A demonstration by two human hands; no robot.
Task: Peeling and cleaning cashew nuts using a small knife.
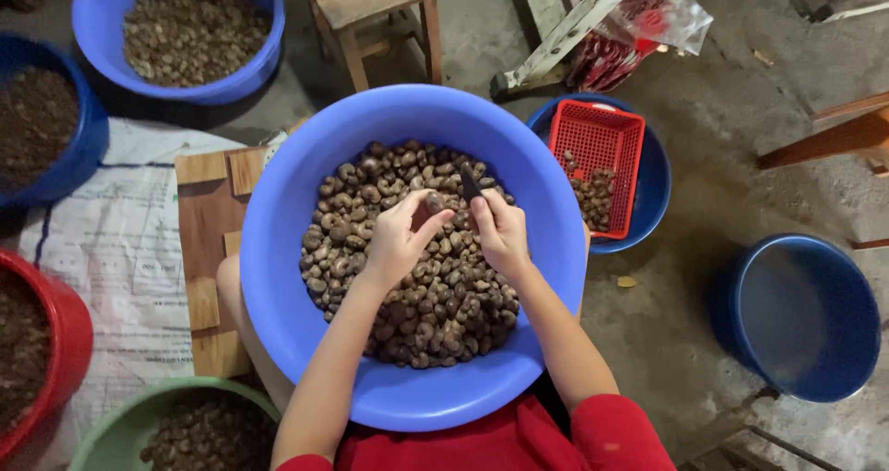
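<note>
A large blue basin (296, 193) rests on my lap, half full of brown nuts in their shells (435, 304). Over the heap, my left hand (398, 239) pinches one nut (432, 202) between thumb and fingers. My right hand (500, 230) grips a small dark-bladed knife (470, 186), its tip pointing up and away, right beside the held nut. Both hands nearly touch above the middle of the basin.
Around me on the concrete floor stand a blue tub of nuts (185, 31), a dark blue tub (56, 128), a red tub (56, 341), a green tub (139, 425), a red basket (597, 156) inside a blue bowl, an empty blue bucket (806, 318) and a wooden stool (370, 8).
</note>
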